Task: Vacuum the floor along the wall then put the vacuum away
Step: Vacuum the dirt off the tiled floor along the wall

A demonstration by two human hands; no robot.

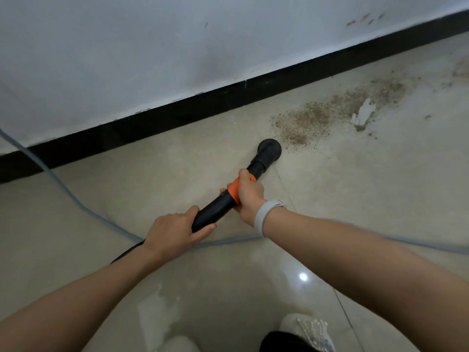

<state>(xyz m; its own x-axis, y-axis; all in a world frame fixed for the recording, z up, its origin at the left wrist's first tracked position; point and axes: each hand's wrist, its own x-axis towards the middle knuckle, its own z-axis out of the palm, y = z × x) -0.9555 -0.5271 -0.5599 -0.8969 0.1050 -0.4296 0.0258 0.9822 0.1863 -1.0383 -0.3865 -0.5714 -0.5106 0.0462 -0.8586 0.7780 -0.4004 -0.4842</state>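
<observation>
Both hands are wrapped around a black vacuum wand (223, 201) that slants from the lower left up toward the black baseboard (177, 115). The left hand (172, 232) has its grip closed around the rear end of the wand, where a black ribbed hose (128, 252) leaves it. The right hand (250, 193), with a pale grey band (266, 214) on its wrist, has its grip clamped over the orange collar (234, 190) further along the wand. The round black nozzle (269, 149) at the wand's tip rests on the beige tiled floor (355, 186), near the baseboard but apart from it. Just beyond the nozzle, also near the baseboard, a patch of brown gritty debris (330, 110) is spread over the tiles, with a small whitish scrap (365, 113) lying in it. A grey-blue cable (76, 199) runs down from the white wall (127, 59) above the baseboard, crosses the floor and passes beneath the forearms. No brand, label or writing can be read on the wand, the collar or the wrist band. A white shoe (304, 326) shows at the bottom edge.
</observation>
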